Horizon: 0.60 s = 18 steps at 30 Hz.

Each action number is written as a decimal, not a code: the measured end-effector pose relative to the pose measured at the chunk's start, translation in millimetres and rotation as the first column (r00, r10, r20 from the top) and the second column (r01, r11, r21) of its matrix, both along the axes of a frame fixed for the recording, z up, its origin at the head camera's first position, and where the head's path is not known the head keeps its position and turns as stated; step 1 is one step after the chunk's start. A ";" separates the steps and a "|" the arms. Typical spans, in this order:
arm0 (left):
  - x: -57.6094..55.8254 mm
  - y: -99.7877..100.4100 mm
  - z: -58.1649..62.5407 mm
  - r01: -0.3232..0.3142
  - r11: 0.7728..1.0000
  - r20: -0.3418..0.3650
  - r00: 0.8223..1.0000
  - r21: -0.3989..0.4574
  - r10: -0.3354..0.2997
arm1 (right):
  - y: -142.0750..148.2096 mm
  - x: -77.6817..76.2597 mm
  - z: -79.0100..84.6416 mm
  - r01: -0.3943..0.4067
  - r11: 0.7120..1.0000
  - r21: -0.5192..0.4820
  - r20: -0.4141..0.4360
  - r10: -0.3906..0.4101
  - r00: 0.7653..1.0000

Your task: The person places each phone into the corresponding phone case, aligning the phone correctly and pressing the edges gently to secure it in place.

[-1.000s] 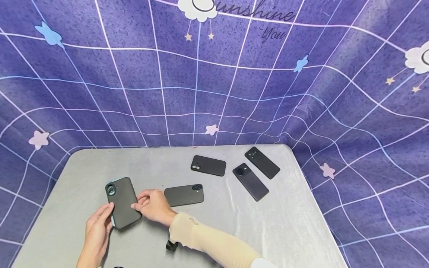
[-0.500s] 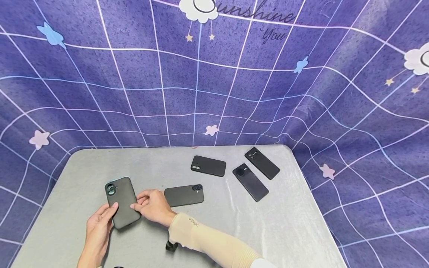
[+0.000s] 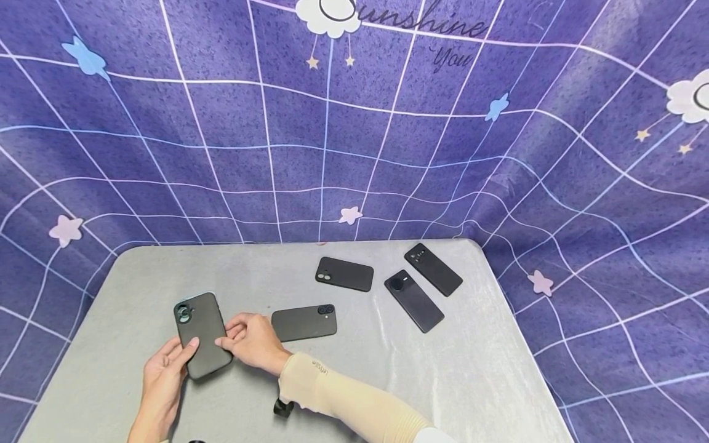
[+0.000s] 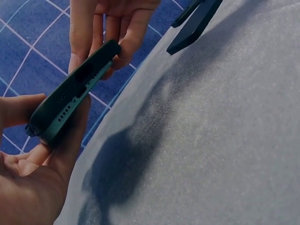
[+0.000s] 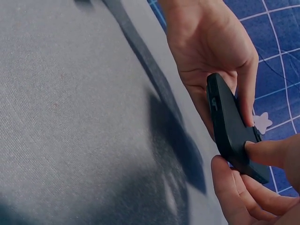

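Note:
Both hands hold a matte black phone case (image 3: 206,335) over a light blue phone, above the left part of the table. Through the case's cutout shows the phone's round camera area (image 3: 185,313). In the left wrist view the phone's bottom edge (image 4: 63,114), with a row of small holes, lies along the case wall (image 4: 51,105). My left hand (image 3: 162,383) grips the left side, thumb across the case's back and fingers beneath. My right hand (image 3: 256,341) pinches the lower right side between thumb and fingers.
A dark phone (image 3: 303,323) lies right beside the right hand. Behind it rests a black phone case (image 3: 344,274) with camera cutouts. Farther right are another dark phone (image 3: 415,303) and a black case (image 3: 434,269). A purple gridded curtain (image 3: 288,154) surrounds the grey table (image 3: 471,381).
The left thumb has slid inward onto the case's back. The light blue strip along the phone's left side no longer shows, and the top strip is thinner. The right hand has barely moved.

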<state>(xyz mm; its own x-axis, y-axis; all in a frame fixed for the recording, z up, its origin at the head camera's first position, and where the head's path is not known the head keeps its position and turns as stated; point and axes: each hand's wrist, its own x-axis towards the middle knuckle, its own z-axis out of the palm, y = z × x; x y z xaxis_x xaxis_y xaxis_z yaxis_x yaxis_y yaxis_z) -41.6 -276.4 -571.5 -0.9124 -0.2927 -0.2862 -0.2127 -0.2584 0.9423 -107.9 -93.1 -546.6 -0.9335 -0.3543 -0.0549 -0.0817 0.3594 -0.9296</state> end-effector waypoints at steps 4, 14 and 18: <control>0.2 0.3 0.3 0.011 1.000 -0.016 1.000 0.012 -0.011 | 0.6 0.0 -1.5 -0.007 1.000 -0.011 0.001 0.007 1.000; -0.3 0.9 -0.8 0.041 0.998 -0.066 0.997 0.055 -0.037 | 2.4 -0.2 -4.5 -0.032 0.999 -0.026 0.034 0.033 0.999; -0.8 1.7 -1.3 0.047 0.996 -0.098 0.994 0.077 -0.039 | 2.2 2.6 -4.8 -0.071 0.980 -0.185 0.202 0.108 0.973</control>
<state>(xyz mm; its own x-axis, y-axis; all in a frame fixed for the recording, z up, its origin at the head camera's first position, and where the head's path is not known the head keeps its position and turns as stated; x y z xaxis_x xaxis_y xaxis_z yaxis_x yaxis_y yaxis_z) -42.4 -274.7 -572.8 -0.9482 -0.2325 -0.2167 -0.1342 -0.3253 0.9361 -105.3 -90.9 -551.3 -0.8717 -0.4574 -0.1756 0.0977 0.1890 -0.9771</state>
